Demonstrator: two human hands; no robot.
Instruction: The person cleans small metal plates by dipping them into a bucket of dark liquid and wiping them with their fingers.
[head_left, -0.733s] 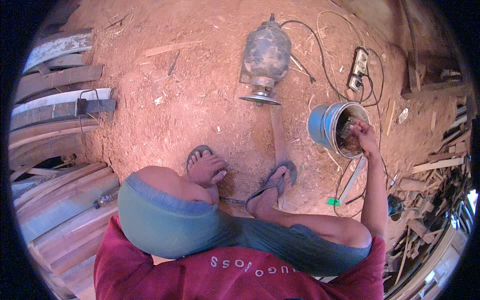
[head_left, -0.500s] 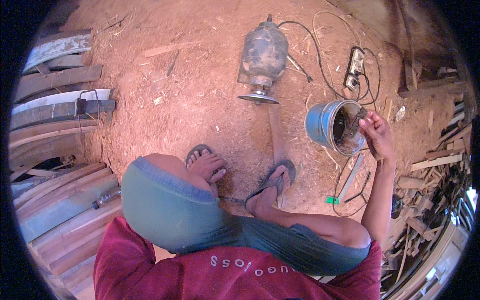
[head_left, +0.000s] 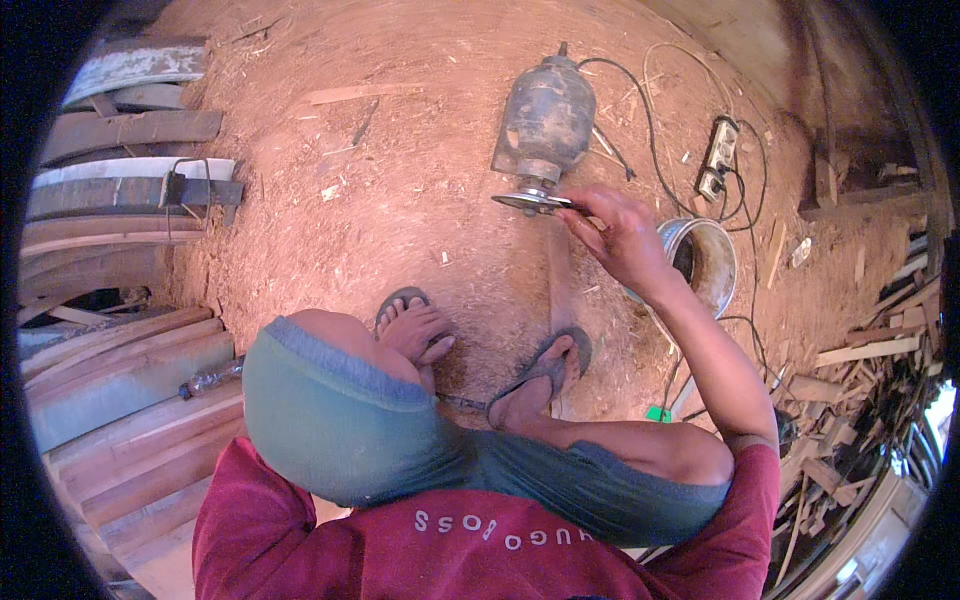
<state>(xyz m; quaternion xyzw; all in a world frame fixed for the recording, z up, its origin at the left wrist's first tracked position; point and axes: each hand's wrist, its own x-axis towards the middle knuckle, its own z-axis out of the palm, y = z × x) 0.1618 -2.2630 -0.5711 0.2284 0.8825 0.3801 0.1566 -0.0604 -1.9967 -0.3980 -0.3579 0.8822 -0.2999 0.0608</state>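
Piece (head_left: 573, 208) in right hand (head_left: 625, 235) looks dark (perhaps flat), beside shiny disc (head_left: 520, 200).

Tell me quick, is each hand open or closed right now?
Left hand: out of view, can't tell.
Right hand: closed, pinching a small dark piece at the metal disc's edge.

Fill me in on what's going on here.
A seated person's right hand pinches what looks like a small dark piece at the edge of the metal disc on a motor. The left hand is out of view. A bucket stands behind the right wrist.
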